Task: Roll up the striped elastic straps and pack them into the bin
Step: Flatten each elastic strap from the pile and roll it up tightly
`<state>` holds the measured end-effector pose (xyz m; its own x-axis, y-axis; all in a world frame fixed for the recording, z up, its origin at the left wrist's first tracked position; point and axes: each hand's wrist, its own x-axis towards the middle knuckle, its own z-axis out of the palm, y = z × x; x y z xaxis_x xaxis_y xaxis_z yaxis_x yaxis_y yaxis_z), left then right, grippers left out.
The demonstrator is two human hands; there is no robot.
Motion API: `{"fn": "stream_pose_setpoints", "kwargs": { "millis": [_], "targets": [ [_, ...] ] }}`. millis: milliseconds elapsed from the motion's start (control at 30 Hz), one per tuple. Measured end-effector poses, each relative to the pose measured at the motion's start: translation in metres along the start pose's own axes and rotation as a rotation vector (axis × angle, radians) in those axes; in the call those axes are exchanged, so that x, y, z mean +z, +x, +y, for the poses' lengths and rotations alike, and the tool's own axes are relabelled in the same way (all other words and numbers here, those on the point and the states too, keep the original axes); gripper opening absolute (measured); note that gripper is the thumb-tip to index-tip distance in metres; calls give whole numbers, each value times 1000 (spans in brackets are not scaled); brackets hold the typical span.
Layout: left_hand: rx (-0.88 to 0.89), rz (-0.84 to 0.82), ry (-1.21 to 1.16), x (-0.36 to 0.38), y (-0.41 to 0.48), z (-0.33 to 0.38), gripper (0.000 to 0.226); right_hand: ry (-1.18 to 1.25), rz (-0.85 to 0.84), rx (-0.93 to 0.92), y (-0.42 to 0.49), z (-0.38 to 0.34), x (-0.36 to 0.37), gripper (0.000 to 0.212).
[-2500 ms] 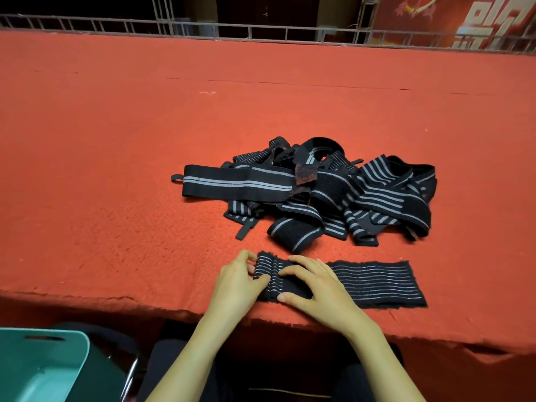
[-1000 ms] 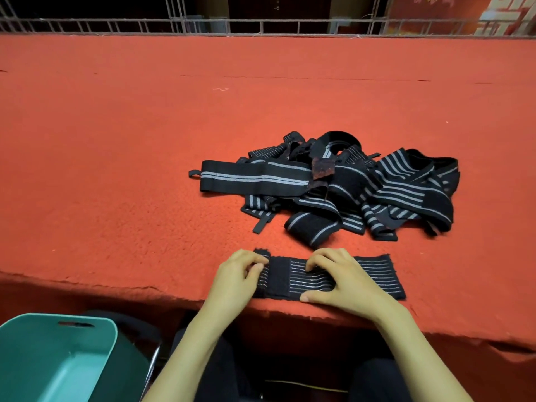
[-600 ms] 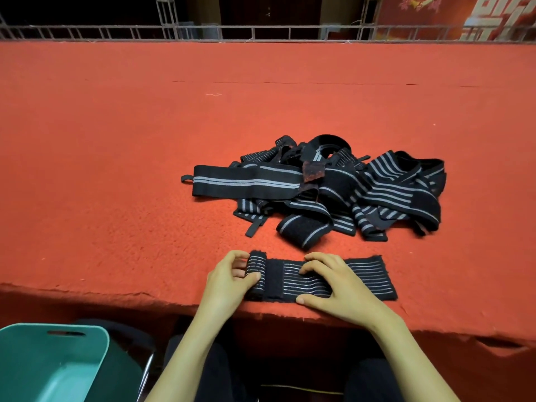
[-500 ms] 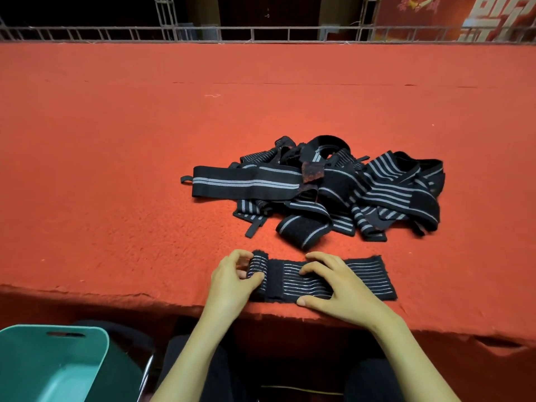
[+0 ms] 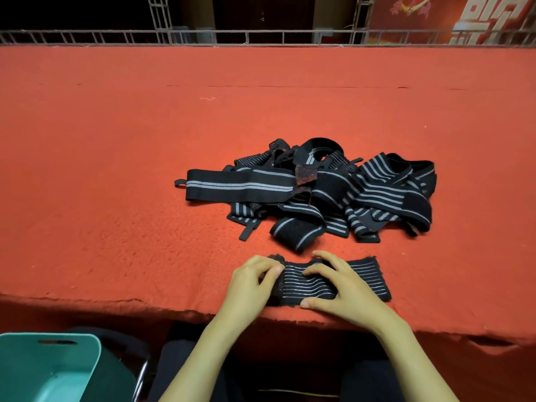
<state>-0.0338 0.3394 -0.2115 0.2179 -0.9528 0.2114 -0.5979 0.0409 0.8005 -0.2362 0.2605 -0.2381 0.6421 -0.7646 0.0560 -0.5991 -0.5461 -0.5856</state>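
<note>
– Creeps further toward 3 o'clock than before, with less flat tail left?
– Yes. Shows no rolls in bin (image 5: 49, 369) at 7 o'clock. Pinches rolled end of striped strap (image 5: 304, 284) at 6 o'clock with left hand (image 5: 251, 282), clamps across it with right hand (image 5: 348, 291). Leaves pile (image 5: 319, 192) at 12 o'clock unrolled.

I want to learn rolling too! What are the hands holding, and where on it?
Both hold one striped strap on the red table. The left hand pinches its rolled left end; the right hand grips across its middle.
</note>
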Motion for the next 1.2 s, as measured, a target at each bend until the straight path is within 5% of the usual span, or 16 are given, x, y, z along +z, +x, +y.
{"fn": "stream_pose_setpoints", "kwargs": {
  "millis": [133,300,667,867,1200],
  "targets": [
    [-163,-103,-159,-16,5,-9,35,9,6,3,0,-1,0,62],
    [-348,-59,-207,-13,5,-13,35,3,3,24,-3,-3,0,60],
    [-369,-81,-104,2,8,11,40,-21,-24,9,-1,-10,-1,66],
    [-411,92,-70,-37,4,-11,33,-81,-74,-23,21,-41,14,52],
    [-82,235,256,-28,-7,-22,29,-120,10,1,22,-48,24,72]
  ]
}}
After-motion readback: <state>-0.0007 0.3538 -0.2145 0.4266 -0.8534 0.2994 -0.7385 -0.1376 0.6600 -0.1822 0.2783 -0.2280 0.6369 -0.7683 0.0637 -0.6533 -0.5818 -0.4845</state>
